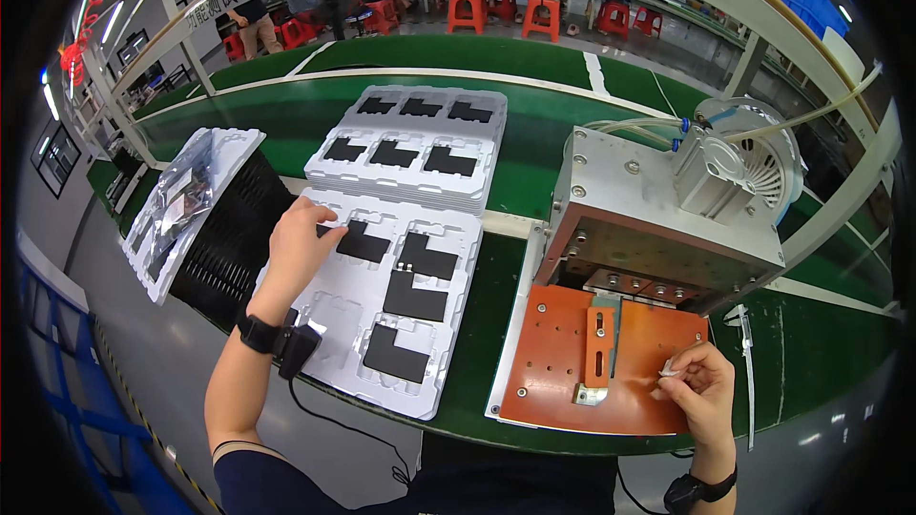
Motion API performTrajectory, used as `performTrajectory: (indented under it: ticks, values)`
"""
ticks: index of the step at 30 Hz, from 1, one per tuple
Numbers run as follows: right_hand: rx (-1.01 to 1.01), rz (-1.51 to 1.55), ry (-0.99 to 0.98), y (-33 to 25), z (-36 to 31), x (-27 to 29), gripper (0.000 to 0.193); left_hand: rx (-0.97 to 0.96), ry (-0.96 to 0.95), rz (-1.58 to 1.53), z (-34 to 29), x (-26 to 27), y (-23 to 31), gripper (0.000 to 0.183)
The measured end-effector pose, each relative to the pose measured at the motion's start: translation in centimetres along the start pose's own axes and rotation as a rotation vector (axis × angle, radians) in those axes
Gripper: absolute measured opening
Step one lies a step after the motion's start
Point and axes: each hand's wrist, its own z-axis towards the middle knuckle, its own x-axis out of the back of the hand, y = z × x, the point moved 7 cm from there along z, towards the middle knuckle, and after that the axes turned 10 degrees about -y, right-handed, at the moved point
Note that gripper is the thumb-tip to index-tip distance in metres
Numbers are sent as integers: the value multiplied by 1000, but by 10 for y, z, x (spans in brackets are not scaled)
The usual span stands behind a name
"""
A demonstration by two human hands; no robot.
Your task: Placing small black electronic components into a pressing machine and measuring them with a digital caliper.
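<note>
My left hand [298,246] reaches over the near white plastic tray [329,319]. Its thumb and fingers pinch the left end of a flat black L-shaped piece [364,242], which lies in or just above its recess; which of the two I cannot tell. Several more black pieces, such as the black L-shaped piece nearest me [396,355], rest in the same tray. At the right, my right hand [701,389] is closed on a small white piece [668,369], over the right side of an orange fixture plate [563,353]. An orange slotted bar [599,348] is fastened on that plate.
A metal press [668,219] with air tubes stands behind the orange plate. Behind the near tray is a stack of white trays [405,167] with black pieces. A black crate [229,238] with a tilted white tray stands left; a caliper [745,362] lies right. People sit in the background.
</note>
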Motion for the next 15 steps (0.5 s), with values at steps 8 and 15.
performTrajectory:
  ticks: [8, 15]
  values:
    - [-1, -5, -10, 0, -2, 1, 19, -739, -229, 123, -72, -45, 104, 42]
    - [-9, -46, -44, 2, -3, 4, 15, -737, -181, 128, -79, -56, 112, 42]
